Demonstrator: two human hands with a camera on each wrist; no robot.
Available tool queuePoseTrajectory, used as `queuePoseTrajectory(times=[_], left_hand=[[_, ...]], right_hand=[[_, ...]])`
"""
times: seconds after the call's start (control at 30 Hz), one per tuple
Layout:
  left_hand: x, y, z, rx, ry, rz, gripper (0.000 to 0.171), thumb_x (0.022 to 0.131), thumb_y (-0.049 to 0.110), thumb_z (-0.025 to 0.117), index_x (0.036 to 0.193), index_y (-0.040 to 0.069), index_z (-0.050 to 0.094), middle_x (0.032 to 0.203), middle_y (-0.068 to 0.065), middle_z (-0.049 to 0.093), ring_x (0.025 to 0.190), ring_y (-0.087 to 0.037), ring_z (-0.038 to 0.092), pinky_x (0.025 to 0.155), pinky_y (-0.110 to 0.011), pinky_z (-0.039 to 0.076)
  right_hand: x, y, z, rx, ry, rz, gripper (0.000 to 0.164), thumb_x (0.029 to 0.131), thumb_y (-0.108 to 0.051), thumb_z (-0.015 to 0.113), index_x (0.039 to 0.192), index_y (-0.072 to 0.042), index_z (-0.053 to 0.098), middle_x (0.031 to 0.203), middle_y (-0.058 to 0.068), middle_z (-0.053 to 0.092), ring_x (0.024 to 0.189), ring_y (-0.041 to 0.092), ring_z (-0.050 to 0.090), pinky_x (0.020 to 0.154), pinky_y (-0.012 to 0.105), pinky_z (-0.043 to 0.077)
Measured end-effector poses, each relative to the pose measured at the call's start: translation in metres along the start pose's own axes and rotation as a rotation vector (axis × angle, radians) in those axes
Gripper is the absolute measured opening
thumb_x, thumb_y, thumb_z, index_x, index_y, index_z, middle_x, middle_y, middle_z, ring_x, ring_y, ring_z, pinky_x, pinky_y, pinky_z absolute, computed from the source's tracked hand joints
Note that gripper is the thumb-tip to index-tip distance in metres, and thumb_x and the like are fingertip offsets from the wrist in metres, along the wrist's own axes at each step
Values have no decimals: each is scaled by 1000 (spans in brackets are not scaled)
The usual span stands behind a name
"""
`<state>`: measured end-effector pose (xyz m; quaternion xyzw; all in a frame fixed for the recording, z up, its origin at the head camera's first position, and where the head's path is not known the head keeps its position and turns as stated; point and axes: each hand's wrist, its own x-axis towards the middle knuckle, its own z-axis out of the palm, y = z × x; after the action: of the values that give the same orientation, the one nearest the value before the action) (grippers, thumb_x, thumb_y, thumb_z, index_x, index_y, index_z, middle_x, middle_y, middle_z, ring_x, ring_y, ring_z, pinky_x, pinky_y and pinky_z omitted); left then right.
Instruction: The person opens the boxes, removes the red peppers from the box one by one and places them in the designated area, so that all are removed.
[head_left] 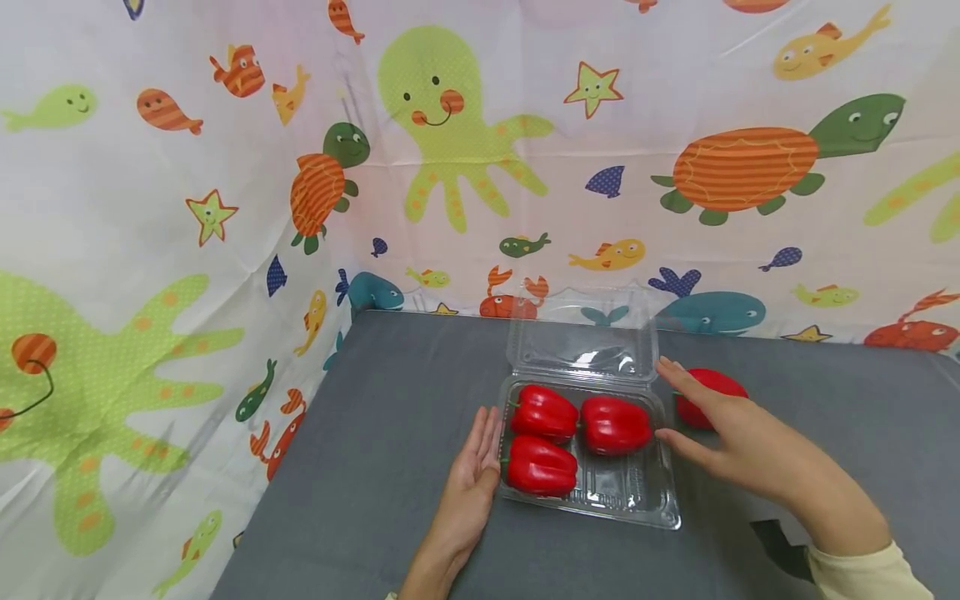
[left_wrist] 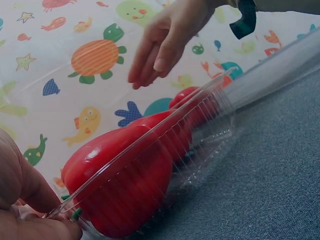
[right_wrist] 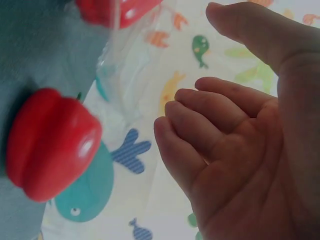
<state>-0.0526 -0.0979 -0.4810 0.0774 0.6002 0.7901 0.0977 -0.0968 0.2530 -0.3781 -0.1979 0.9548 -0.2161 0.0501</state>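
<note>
left hand (head_left: 468,485), fingers straight, touched the box (head_left: 626,493); right hand (head_left: 741,435), fingers extended, was empty; light side pressure seemed best.

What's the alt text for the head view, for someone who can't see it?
Three red bell peppers sit in an open clear plastic container on a gray tabletop, with a fourth pepper just outside to the right. The left hand is at the container's left edge; the outstretched right hand is near its right side. Sea-creature-print cloth hangs behind.

Three red peppers (head_left: 617,425) in an open clear container (head_left: 618,498)
</note>
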Motion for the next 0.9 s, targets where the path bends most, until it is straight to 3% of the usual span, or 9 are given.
queuePoseTrajectory(times=[0.2,0.37,0.63,0.9], left_hand=[[0,-2,-1,-5,12,3,75,105,-12,30,171,11,0,178,-5,10,163,-18,12,124,-21,20],[0,-1,-1,-4,13,0,75,105,-11,30,170,9,-1,178,-5,9,163,-18,11,125,-24,19],[-1,-3,-2,-9,16,1,74,106,-11,31,170,10,0,178,-4,11,163,-20,12,124,-24,20],[0,-4,-1,-12,4,3,74,106,-11,31,171,11,0,178,-3,11,163,-19,12,125,-26,18]], right_hand=[[1,-16,8,19,4,-48,99,89,-48,83,168,-20,31,154,19,56,121,40,69,80,51,66],[4,-21,24,1,32,-113,98,89,-44,85,167,-18,33,162,15,49,118,35,72,84,48,65],[8,-27,43,-20,55,-147,100,86,-39,88,168,-20,33,166,10,43,143,38,54,92,48,62],[13,-28,53,-79,74,-144,102,83,-38,91,166,-18,36,168,9,41,148,38,47,95,50,61]])
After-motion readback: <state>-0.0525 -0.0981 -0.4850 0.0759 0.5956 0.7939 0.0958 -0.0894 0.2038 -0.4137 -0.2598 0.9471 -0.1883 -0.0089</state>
